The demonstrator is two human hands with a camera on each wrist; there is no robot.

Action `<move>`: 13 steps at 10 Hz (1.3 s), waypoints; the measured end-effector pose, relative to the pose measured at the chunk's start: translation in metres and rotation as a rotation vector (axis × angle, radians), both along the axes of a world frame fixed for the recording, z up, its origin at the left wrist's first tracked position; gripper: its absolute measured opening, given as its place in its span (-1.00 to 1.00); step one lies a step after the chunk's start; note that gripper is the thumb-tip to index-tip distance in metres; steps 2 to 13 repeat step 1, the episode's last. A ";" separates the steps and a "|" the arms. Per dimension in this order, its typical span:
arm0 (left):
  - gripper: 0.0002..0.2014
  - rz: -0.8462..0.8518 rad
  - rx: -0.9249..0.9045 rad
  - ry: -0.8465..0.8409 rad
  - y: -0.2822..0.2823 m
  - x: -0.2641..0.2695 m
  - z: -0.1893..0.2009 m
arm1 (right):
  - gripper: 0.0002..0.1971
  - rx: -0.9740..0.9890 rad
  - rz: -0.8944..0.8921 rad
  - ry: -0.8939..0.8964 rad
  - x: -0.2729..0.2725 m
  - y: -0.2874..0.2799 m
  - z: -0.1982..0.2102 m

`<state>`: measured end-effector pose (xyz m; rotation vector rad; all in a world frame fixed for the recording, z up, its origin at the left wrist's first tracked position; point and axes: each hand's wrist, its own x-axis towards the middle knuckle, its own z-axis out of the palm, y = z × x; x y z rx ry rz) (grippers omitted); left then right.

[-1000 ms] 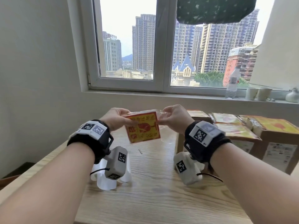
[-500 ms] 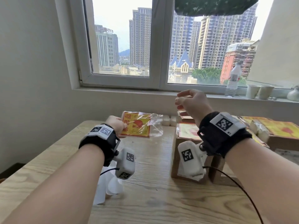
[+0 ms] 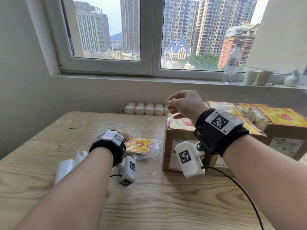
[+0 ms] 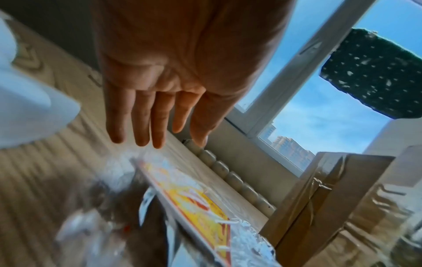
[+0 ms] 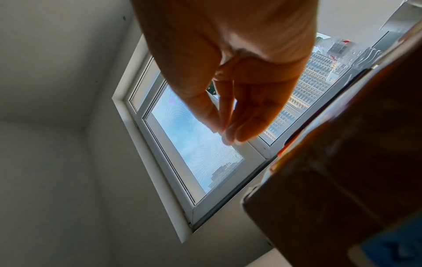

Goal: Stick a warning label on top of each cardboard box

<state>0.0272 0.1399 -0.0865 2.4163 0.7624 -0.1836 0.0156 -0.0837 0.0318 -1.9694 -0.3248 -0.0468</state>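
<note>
A clear plastic pack of yellow-and-red warning labels (image 3: pixel 141 145) (image 4: pixel 196 196) lies flat on the wooden table (image 3: pixel 149 205). My left hand (image 3: pixel 123 134) (image 4: pixel 157 140) hovers at the pack's left edge with straight fingers, holding nothing. To the right stands a brown cardboard box (image 3: pixel 169 146) (image 4: pixel 331 198) (image 5: pixel 342 180) with a yellow label (image 3: pixel 181 123) on its top. My right hand (image 3: pixel 171 103) (image 5: pixel 226 135) is raised above that box, thumb tip meeting the fingertips; nothing shows between them.
More cardboard boxes (image 3: pixel 282 135) with yellow labels (image 3: pixel 280 115) on top stand at the right. White backing paper (image 3: pixel 69 165) (image 4: pixel 27 108) lies under my left forearm. A water bottle (image 3: pixel 231 63) and cups (image 3: pixel 257 77) sit on the windowsill; a radiator (image 3: pixel 146 108) runs behind the table.
Both hands held the label pack up a second ago. My left hand lowered it to the table and let go. My right hand let go and rose over the nearest box.
</note>
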 end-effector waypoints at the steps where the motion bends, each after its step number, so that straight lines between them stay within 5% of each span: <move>1: -0.76 -0.096 0.090 -0.059 -0.006 0.000 0.025 | -0.89 -0.001 -0.024 -0.001 0.000 -0.004 0.001; 13: -0.76 -0.096 0.090 -0.059 -0.006 0.000 0.025 | -0.89 -0.001 -0.024 -0.001 0.000 -0.004 0.001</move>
